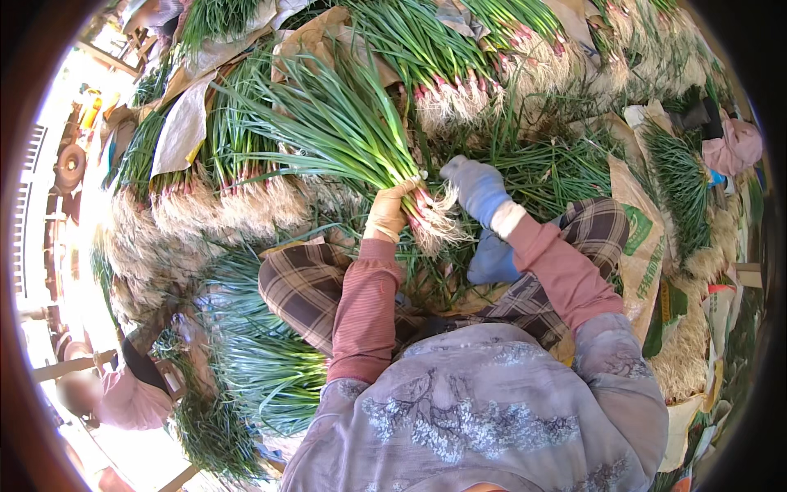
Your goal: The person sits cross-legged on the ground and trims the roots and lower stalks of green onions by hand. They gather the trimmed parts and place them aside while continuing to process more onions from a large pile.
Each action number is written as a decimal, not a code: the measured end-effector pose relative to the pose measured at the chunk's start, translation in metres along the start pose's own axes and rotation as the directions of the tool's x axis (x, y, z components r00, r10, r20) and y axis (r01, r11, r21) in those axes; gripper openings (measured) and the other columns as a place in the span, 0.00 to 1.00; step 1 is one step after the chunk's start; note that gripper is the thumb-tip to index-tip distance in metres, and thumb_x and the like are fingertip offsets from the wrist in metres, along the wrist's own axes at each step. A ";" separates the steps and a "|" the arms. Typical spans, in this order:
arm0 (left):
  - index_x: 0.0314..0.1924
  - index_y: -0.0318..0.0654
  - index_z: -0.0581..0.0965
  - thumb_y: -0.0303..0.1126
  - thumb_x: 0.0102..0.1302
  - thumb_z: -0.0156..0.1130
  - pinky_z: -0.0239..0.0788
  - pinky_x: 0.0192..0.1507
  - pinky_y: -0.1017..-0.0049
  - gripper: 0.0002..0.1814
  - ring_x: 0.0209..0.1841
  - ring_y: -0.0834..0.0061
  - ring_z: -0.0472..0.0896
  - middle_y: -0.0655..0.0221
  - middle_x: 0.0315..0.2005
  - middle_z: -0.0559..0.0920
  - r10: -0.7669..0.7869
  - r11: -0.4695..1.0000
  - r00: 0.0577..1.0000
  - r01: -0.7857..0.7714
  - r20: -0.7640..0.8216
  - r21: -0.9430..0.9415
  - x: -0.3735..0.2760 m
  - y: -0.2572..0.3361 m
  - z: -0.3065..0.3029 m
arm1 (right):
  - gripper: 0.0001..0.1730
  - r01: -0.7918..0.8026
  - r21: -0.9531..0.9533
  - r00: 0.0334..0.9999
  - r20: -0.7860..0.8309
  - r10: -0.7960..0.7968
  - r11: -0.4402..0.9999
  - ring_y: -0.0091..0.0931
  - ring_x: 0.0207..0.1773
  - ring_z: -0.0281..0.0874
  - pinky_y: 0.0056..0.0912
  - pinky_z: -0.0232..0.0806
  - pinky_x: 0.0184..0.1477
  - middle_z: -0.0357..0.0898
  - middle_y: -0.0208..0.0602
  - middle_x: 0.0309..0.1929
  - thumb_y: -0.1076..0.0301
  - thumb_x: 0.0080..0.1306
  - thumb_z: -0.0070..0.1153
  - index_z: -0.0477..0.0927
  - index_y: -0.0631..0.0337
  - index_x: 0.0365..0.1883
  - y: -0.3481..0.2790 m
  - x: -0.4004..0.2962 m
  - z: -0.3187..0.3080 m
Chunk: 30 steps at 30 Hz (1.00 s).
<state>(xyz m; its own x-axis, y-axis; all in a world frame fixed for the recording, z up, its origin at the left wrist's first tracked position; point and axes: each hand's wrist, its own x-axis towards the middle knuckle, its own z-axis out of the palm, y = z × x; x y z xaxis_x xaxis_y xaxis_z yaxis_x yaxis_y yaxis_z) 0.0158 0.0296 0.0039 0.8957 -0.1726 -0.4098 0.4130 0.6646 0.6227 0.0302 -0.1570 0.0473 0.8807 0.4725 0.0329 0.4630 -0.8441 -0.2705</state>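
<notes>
A bunch of green onions (363, 144) with reddish stems and pale stringy roots lies in the grip of my left hand (388, 212), which wears a tan glove. Its long leaves fan towards the upper left, and the roots point down to the right. Just right of those roots is my right hand (476, 187) in a blue-grey glove, its fingers curled. Whether anything is pinched in it cannot be told. Loose onion greens (553, 178) spread beyond my right hand.
Rows of rooty onion bunches (455, 92) lie ahead, with more at the left (246, 197). Onion greens (270, 363) lie by my left knee. A printed sack (639, 246) rests beside my right knee. Other people sit at far left (132, 393) and far right (731, 144).
</notes>
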 end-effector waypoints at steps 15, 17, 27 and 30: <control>0.45 0.29 0.70 0.25 0.60 0.53 0.72 0.44 0.47 0.12 0.31 0.62 0.78 0.58 0.29 0.77 -0.015 0.995 1.000 0.017 0.023 -0.099 -0.002 -0.010 -0.009 | 0.24 -0.581 0.193 0.783 -0.132 0.608 0.791 0.43 0.51 0.73 0.42 0.63 0.53 0.74 0.46 0.50 0.48 0.62 0.44 0.73 0.53 0.50 0.074 0.152 -0.014; 0.44 0.29 0.71 0.26 0.60 0.53 0.71 0.46 0.46 0.12 0.30 0.61 0.77 0.58 0.29 0.77 -0.049 0.998 0.998 0.051 0.038 -0.048 0.002 -0.013 -0.010 | 0.26 -0.573 0.069 0.819 0.087 0.567 0.817 0.43 0.50 0.73 0.42 0.63 0.51 0.75 0.46 0.48 0.46 0.60 0.46 0.74 0.54 0.49 0.086 0.158 -0.012; 0.36 0.31 0.75 0.25 0.58 0.56 0.74 0.37 0.63 0.07 0.27 0.66 0.78 0.63 0.26 0.79 -0.028 1.000 0.999 0.028 -0.026 -0.013 -0.002 -0.009 -0.006 | 0.19 -0.264 0.244 0.953 -0.080 0.291 0.933 0.36 0.39 0.78 0.38 0.68 0.42 0.80 0.39 0.33 0.49 0.61 0.50 0.76 0.54 0.39 -0.021 0.056 -0.027; 0.32 0.32 0.77 0.25 0.58 0.57 0.71 0.30 0.72 0.04 0.24 0.71 0.78 0.65 0.23 0.80 -0.013 0.997 0.997 0.019 -0.075 0.078 -0.008 -0.009 0.003 | 0.22 -0.285 -0.016 0.953 0.099 0.285 0.958 0.39 0.37 0.79 0.43 0.70 0.37 0.80 0.44 0.33 0.49 0.59 0.49 0.78 0.61 0.35 -0.035 0.063 -0.015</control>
<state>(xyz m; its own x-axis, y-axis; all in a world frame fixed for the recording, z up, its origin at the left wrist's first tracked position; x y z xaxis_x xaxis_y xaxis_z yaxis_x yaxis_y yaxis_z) 0.0050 0.0230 0.0031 0.8753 -0.1265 -0.4667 0.4415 0.6024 0.6649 0.0708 -0.1010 0.0732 0.9618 0.2347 -0.1410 0.1942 -0.9478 -0.2531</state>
